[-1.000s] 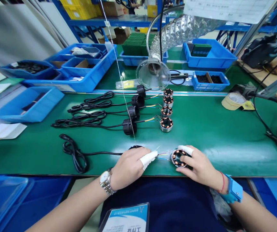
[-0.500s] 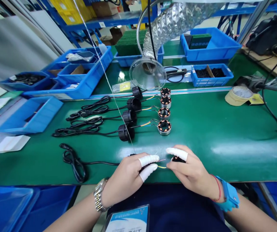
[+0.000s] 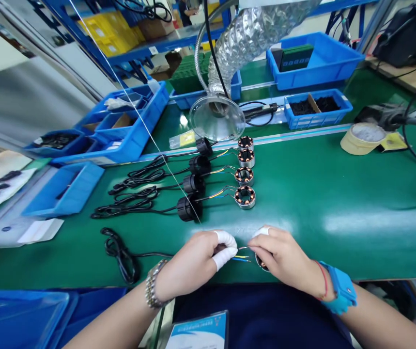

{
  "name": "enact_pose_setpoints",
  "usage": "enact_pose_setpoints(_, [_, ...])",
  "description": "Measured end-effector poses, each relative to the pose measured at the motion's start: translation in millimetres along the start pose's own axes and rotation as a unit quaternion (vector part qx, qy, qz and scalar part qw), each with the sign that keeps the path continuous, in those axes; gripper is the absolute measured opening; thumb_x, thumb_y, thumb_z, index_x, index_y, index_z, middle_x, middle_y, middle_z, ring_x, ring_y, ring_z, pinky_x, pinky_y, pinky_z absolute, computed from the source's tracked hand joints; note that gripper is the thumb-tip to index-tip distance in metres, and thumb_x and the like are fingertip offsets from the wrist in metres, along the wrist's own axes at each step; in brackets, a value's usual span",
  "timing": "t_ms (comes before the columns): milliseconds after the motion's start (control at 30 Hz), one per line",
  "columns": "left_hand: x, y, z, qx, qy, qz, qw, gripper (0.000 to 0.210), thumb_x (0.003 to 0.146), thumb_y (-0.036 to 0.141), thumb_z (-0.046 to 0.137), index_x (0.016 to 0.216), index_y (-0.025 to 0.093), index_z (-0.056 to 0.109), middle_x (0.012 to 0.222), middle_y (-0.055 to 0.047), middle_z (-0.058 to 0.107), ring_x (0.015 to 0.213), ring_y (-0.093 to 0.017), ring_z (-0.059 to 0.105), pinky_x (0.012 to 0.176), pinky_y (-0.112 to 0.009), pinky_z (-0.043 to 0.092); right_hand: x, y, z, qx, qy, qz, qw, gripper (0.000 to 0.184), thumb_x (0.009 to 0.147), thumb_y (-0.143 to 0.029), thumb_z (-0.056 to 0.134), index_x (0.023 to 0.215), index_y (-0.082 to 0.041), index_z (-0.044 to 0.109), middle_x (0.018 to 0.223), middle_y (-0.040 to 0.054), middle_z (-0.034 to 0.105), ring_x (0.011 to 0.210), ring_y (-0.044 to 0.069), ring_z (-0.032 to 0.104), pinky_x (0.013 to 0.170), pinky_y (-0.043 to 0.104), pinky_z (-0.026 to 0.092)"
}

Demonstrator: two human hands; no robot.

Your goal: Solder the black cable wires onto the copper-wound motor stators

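Observation:
My left hand (image 3: pixel 198 254), with white finger cots on thumb and forefinger, pinches the end of a black power cable (image 3: pixel 153 254). Thin coloured wires (image 3: pixel 242 258) stick out past its fingertips, yellow and blue ones loose with bare ends. My right hand (image 3: pixel 284 257) has thumb and forefinger pressed together at the tip of a reddish-brown wire (image 3: pixel 243 248). Partly hidden under that hand lies a motor stator (image 3: pixel 261 263) with copper windings. The cable's bundled coil (image 3: pixel 122 257) rests on the green mat to the left.
Several stators (image 3: pixel 244 196) stand in a column ahead, wired to black caps (image 3: pixel 189 208) with coiled cables. Above them hangs a clear fume hood (image 3: pixel 217 118). A thin pale strand (image 3: pixel 149 134) slants down towards my left hand. A tape roll (image 3: pixel 362 139) and blue bins (image 3: pixel 316 109) lie beyond.
My right fingers have closed in on the reddish-brown wire and turned downward. The blue wire now shows below the yellow one. The view has shifted slightly.

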State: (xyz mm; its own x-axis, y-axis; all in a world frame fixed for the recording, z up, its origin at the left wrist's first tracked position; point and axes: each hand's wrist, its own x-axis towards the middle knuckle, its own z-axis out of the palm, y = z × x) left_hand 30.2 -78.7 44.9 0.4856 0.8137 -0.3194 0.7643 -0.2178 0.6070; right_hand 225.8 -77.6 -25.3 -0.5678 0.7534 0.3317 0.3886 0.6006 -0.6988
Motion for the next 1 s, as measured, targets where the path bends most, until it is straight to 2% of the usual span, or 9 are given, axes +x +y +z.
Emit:
enact_pose_setpoints(100, [4.7,3.0,9.4,0.008,0.051,0.013,0.999,0.016,0.083,0.023,0.047,0.074,0.016,0.058,0.066,0.001,0.058,0.060,-0.011,0.051,0.058,-0.020,0.039,-0.8,1.3,2.0,-0.006,0.012,-0.010,1.000,0.018,0.085,-0.016,0.043,0.081,-0.016,0.061,0.067,0.0029,0.059,0.064,0.012,0.050,0.062,0.025,0.040])
enact_pose_setpoints(167, [4.5,1.7,14.0,0.003,0.078,0.013,0.997,0.010,0.081,0.023,0.051,0.082,0.017,0.059,0.068,0.001,0.058,0.060,-0.011,0.051,0.059,-0.021,0.040,-0.7,1.8,3.2,-0.013,0.016,-0.007,1.000,0.019,0.085,-0.015,0.043,0.081,-0.016,0.061,0.067,0.0033,0.059,0.065,0.013,0.050,0.062,0.026,0.040])
enact_pose_setpoints(233, [2.6,-1.2,16.1,-0.006,0.086,0.009,0.996,0.011,0.080,0.023,0.053,0.088,0.018,0.059,0.070,0.000,0.059,0.060,-0.011,0.052,0.058,-0.021,0.041,-0.6,1.5,3.6,-0.017,0.018,0.001,1.000,0.020,0.086,-0.016,0.042,0.082,-0.016,0.061,0.068,0.0035,0.059,0.066,0.013,0.051,0.063,0.026,0.041])
enact_pose_setpoints(300, [0.4,-4.0,16.9,-0.007,0.090,0.009,0.996,0.011,0.081,0.023,0.052,0.084,0.017,0.060,0.070,0.000,0.059,0.060,-0.011,0.053,0.058,-0.021,0.042,-0.4,0.5,2.2,-0.011,0.010,0.013,1.000,0.020,0.086,-0.016,0.042,0.083,-0.017,0.061,0.068,0.0032,0.059,0.067,0.013,0.051,0.064,0.027,0.042])
enact_pose_setpoints(467, [-1.4,-7.8,20.5,-0.019,0.125,0.035,0.991,0.015,0.083,0.022,0.049,0.080,0.017,0.062,0.067,0.000,0.059,0.058,-0.010,0.053,0.057,-0.021,0.043,2.0,-3.3,-4.1,0.026,-0.009,0.028,0.999,0.019,0.083,-0.022,0.049,0.099,-0.018,0.060,0.081,0.0046,0.062,0.074,0.014,0.053,0.066,0.027,0.043])
enact_pose_setpoints(567, [-0.6,-8.7,23.3,-0.030,0.143,0.049,0.988,0.014,0.082,0.022,0.050,0.081,0.017,0.063,0.067,0.000,0.060,0.059,-0.010,0.053,0.057,-0.021,0.044,3.6,-3.3,-2.6,0.022,0.003,0.009,1.000,0.019,0.085,-0.023,0.047,0.093,-0.019,0.063,0.075,0.0037,0.062,0.070,0.014,0.053,0.064,0.027,0.042])
enact_pose_setpoints(1000, [-0.3,-4.8,18.9,-0.041,0.140,0.041,0.988,0.015,0.080,0.018,0.052,0.084,0.018,0.066,0.066,0.000,0.061,0.058,-0.011,0.055,0.056,-0.021,0.045,6.8,-3.5,-5.3,0.023,0.007,-0.002,1.000,0.018,0.085,-0.018,0.046,0.081,-0.018,0.063,0.062,0.0003,0.059,0.059,0.011,0.047,0.057,0.024,0.038])
